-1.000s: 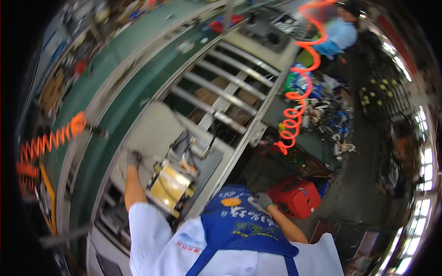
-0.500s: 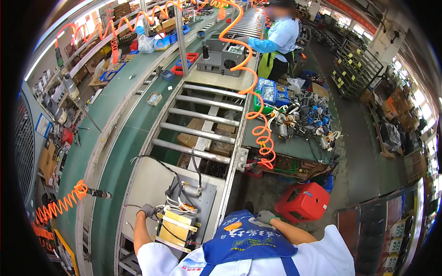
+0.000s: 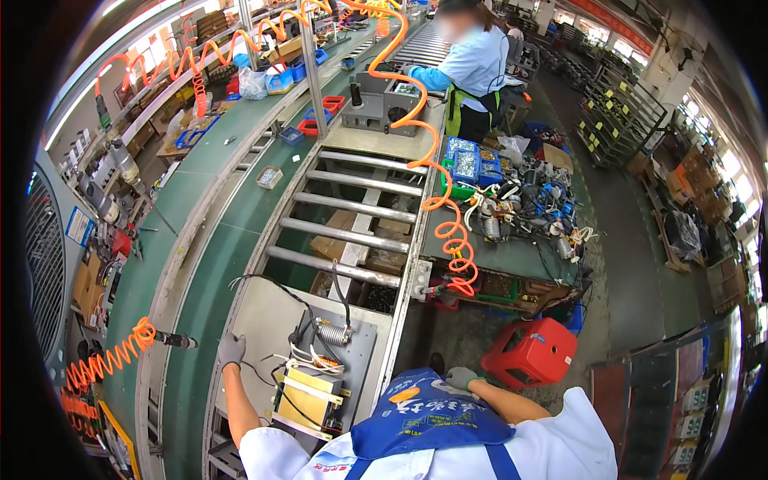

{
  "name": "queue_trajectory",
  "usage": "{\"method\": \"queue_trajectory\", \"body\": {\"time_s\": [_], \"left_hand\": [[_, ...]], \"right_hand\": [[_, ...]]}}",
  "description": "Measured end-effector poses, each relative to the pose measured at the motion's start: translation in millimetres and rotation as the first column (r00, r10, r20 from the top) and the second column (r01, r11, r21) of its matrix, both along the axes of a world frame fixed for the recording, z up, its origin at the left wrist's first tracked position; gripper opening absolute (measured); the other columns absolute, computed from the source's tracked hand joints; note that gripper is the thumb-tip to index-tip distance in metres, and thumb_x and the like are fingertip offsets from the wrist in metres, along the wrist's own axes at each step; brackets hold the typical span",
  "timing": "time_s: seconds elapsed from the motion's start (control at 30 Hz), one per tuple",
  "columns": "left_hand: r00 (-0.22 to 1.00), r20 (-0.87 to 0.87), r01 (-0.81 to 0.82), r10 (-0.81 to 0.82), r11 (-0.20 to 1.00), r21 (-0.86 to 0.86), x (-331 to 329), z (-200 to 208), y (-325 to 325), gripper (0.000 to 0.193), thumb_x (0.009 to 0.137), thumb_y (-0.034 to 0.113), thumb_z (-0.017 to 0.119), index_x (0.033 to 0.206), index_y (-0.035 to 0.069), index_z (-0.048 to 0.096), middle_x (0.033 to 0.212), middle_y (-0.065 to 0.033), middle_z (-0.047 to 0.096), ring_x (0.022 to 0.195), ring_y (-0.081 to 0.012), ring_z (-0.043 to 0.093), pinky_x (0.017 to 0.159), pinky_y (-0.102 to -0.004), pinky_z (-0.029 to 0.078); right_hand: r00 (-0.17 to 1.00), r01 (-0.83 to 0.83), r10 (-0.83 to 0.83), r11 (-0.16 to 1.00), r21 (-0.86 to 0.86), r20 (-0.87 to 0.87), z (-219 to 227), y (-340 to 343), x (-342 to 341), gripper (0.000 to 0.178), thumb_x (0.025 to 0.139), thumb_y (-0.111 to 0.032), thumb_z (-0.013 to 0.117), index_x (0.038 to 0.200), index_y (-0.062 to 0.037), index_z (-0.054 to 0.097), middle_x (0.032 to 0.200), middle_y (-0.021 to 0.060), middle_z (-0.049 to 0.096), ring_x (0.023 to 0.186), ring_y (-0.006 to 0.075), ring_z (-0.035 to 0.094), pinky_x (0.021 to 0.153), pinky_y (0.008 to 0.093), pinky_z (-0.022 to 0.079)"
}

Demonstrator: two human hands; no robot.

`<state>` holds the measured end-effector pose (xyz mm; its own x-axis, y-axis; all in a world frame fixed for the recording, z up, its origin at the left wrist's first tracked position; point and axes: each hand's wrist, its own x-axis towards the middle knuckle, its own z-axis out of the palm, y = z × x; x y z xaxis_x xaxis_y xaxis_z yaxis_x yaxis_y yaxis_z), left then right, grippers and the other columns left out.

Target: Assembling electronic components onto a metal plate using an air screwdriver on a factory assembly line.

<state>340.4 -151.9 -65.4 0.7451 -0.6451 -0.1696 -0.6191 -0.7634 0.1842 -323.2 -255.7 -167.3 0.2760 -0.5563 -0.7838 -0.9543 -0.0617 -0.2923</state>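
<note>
My left hand [image 3: 233, 350], in a grey glove, is over the left edge of the pale board [image 3: 260, 316]. Its fingers look closed on a thin dark wire [image 3: 254, 371] that runs back to a yellow-wrapped transformer [image 3: 306, 395]. The transformer sits on a grey metal plate [image 3: 364, 352], with white leads and a ribbed metal coil [image 3: 331, 332] beyond it. A black cable [image 3: 282, 285] trails over the board. My right hand [image 3: 462, 377], also gloved, lies low against the blue apron [image 3: 432, 412], away from the parts; its fingers are mostly hidden.
Steel rollers [image 3: 352, 206] lead away to a grey metal housing [image 3: 382, 104]. An orange coiled hose [image 3: 454, 240] hangs on the right, above a red stool [image 3: 528, 352]. A co-worker [image 3: 472, 68] stands at the far end, near a side table heaped with wired parts [image 3: 524, 208].
My left hand has moved left and away from the transformer, to the board's edge, and the wire now stretches between them. My right hand stays at the apron. The co-worker has leaned left.
</note>
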Motion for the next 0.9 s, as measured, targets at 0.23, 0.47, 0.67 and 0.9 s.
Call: {"method": "queue_trajectory", "body": {"time_s": [0.23, 0.47, 0.67, 0.9], "left_hand": [[0.522, -0.656, 0.676, -0.545, 0.733, -0.071, -103, 53, -52, 0.043, 0.079, 0.042, 0.067, 0.097, 0.004, 0.071, 0.096, -0.0158, 0.07, 0.088, -0.0265, 0.065, 0.082, -0.0367, 0.049], [0.392, -0.786, 0.884, -0.478, 0.432, 0.178, -139, 4, -66, 0.051, 0.078, 0.044, 0.068, 0.111, 0.005, 0.067, 0.102, -0.0135, 0.07, 0.097, -0.0261, 0.064, 0.087, -0.0354, 0.047], [0.606, -0.686, 0.771, -0.402, 0.51, 0.381, -90, -30, -54, 0.047, 0.07, 0.041, 0.072, 0.096, 0.003, 0.071, 0.083, -0.0127, 0.07, 0.071, -0.0229, 0.063, 0.068, -0.0371, 0.05], [0.634, -0.728, 0.717, -0.262, 0.553, 0.425, -88, -13, 0, 0.033, 0.071, 0.035, 0.068, 0.075, 0.003, 0.069, 0.062, -0.0042, 0.061, 0.056, -0.0192, 0.053, 0.055, -0.0365, 0.045]], "right_hand": [[1.0, -0.012, 0.012, 1.0, -0.021, 0.028, -3, -1, 4, 0.036, 0.08, -0.033, 0.057, 0.105, -0.0108, 0.07, 0.108, 0.0171, 0.067, 0.104, 0.0334, 0.062, 0.09, 0.0412, 0.048], [0.999, 0.004, -0.004, 1.0, -0.006, 0.052, -10, -5, 0, 0.036, 0.08, -0.032, 0.057, 0.106, -0.0107, 0.069, 0.11, 0.0175, 0.066, 0.105, 0.0331, 0.062, 0.091, 0.0409, 0.048], [0.998, 0.038, -0.039, 0.999, 0.018, 0.053, -12, -2, -9, 0.039, 0.082, -0.036, 0.057, 0.111, -0.0123, 0.067, 0.116, 0.0151, 0.064, 0.109, 0.0319, 0.06, 0.094, 0.0412, 0.046], [0.993, 0.003, 0.004, 0.998, -0.06, 0.114, -20, -5, -7, 0.037, 0.079, -0.035, 0.058, 0.104, -0.0099, 0.07, 0.105, 0.018, 0.067, 0.102, 0.0322, 0.063, 0.09, 0.0406, 0.048]]}}
